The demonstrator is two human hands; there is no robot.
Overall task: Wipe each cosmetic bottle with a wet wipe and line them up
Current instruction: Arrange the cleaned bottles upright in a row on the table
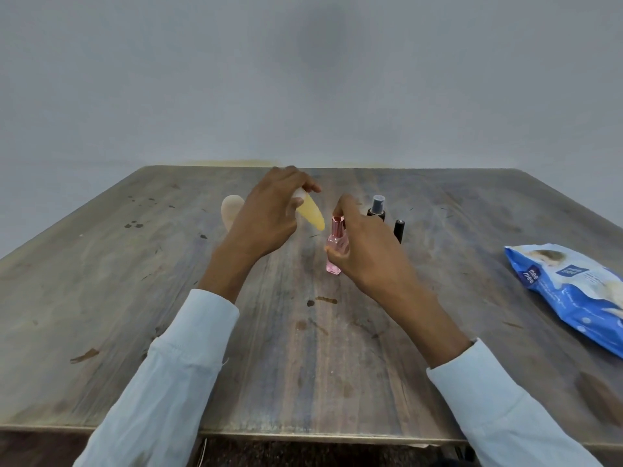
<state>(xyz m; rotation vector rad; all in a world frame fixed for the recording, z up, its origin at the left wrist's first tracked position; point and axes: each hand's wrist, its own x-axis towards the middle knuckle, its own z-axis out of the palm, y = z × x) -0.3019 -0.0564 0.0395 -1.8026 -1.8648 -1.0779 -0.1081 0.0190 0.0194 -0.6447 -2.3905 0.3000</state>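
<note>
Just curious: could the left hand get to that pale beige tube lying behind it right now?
Probably not yet. The left hand already grips a yellow tube, so it isn't free. The beige tube lies just beyond it on the table, with nothing between them.

Pale blue long sleeves [188, 348], buttoned cuffs

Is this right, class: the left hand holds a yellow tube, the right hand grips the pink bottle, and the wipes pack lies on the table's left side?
One slip: the head view shows the wipes pack on the table's right side. The left hand does hold the yellow tube, and the right hand grips the pink bottle.
</note>
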